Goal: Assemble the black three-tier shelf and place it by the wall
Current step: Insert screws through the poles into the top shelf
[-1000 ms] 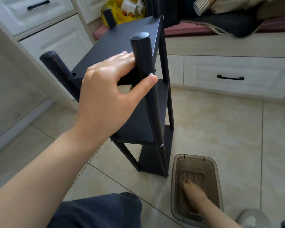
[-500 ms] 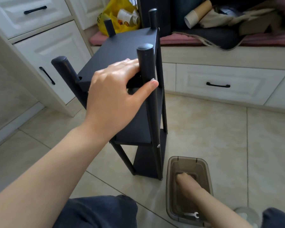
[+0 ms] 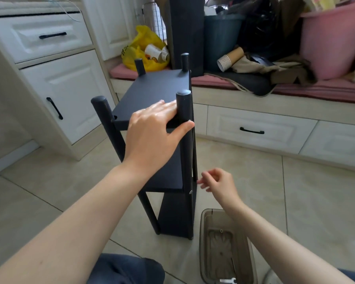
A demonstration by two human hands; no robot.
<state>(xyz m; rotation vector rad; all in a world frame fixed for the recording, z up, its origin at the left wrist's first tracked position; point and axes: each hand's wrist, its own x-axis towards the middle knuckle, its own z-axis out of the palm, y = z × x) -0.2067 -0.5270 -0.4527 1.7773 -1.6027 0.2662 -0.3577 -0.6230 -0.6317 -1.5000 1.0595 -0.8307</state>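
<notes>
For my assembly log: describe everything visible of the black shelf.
The black shelf is matte, with three flat boards joined by four round posts whose tops rise above the top board. It stands upright on the tiled floor. The left hand holds the top board's near edge, thumb across the near-right post; the right hand hovers beside that post.
</notes>
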